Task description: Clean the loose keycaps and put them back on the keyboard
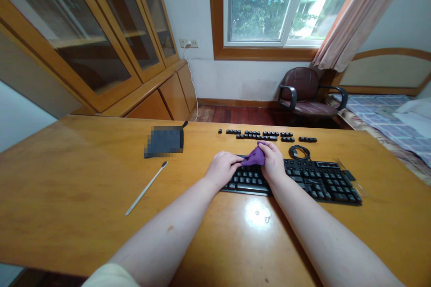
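A black keyboard [313, 184] lies on the wooden desk in front of me. Over its left half, my right hand [273, 161] is closed on a bunched purple cloth [256, 157]. My left hand [222, 168] has its fingers together at the cloth's left end, above the upper left keys, and seems to pinch that end. Both wrists hide part of the keyboard. Behind the keyboard, loose black keycaps [257, 137] are set out in short rows. A coiled black cable [299, 152] rests against the keyboard's back edge.
Left of my hands lie a thin stick brush [146, 188] with a dark tip and a dark pouch [164, 140], partly blurred. Beyond the desk [84, 197] stand a glass-door cabinet [148, 76], a maroon armchair [305, 92] and a bed [387, 112].
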Motion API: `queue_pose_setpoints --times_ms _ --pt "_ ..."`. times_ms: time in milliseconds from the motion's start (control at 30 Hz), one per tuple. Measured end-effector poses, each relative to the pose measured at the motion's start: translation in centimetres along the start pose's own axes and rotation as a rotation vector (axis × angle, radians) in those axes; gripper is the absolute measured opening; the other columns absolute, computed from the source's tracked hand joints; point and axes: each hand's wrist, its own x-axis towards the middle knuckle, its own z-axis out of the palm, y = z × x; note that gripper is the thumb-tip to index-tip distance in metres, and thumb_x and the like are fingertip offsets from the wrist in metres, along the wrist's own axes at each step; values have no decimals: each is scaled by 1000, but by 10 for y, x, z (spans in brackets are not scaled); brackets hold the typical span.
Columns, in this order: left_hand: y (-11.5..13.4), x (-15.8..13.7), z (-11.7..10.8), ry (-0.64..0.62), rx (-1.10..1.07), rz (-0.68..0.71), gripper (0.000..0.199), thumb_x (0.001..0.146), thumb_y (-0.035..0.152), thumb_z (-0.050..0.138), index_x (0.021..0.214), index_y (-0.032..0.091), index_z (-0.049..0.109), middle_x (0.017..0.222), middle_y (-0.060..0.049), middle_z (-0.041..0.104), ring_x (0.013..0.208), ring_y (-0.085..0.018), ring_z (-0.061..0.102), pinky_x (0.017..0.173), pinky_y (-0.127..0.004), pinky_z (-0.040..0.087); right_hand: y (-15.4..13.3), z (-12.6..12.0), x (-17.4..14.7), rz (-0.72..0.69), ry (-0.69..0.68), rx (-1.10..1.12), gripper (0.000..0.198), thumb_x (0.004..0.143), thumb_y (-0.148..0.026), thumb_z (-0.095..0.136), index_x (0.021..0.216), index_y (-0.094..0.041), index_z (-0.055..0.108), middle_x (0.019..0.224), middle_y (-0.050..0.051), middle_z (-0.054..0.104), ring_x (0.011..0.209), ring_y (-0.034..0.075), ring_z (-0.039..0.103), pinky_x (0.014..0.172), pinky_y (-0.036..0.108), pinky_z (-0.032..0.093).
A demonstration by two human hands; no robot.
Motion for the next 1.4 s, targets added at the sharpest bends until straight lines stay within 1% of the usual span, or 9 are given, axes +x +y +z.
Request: queue_pose_setpoints --times_ms 200,300,500,633,733,967,1233,1400 --pt "-4 1 1 21 -53 -51 23 82 28 54 100 25 67 92 -2 70 86 -17 59 83 -33 44 -3 1 -2 -4 9 -24 19 62 -30 69 76 -18 67 70 -1 63 62 14 51 58 26 38" --pt "-4 1 0 37 -84 -48 23 82 30 53 101 25 67 94 -2 70 87 -17 59 84 -33 43 -4 1 -2 -6 15 -35 19 61 -30 69 76 -18 67 69 -1 63 61 14 50 57 26 37" --pt "-3 2 1 -17 4 -30 20 78 27 60 96 29 68 93 0 70 90 -18 59 89 -36 38 -4 2 -2 -11 17 -24 19 60 -30 69 74 -18 67 68 -2 62 59 13 49 57 25 36" --pt "-1 2 1 -19 6 -57 21 78 29 59 98 28 68 94 -1 70 89 -18 59 88 -35 39 -5 3 -3 1 14 -25 19 59 -31 69 74 -19 66 65 -2 61 58 13 49 57 26 36" --pt "1 2 -1 -17 2 -80 20 78 29 58 95 26 68 92 -1 69 88 -18 59 87 -34 40 -4 1 -2 -7 4 -35 19 60 -32 69 75 -19 67 66 -2 62 59 14 49 57 26 37" --pt "4 1 -3 -9 2 -60 21 83 29 50 92 24 68 92 -2 69 88 -18 58 87 -34 40 1 -2 1 -7 1 -28 19 61 -31 70 77 -19 67 68 -1 62 61 13 50 58 26 37" --pt "3 2 -3 -11 4 -55 18 82 27 53 92 25 68 92 0 69 88 -17 58 86 -33 40 3 -1 2 -8 -7 -31 20 62 -32 70 77 -20 67 67 -2 62 60 13 50 59 26 39" --pt "1 3 -2 -23 2 -50 18 82 27 54 92 25 69 92 0 70 87 -17 59 84 -32 41 5 -3 3 -18 -20 -34 20 63 -32 70 78 -19 67 70 -1 63 62 13 52 59 26 39"
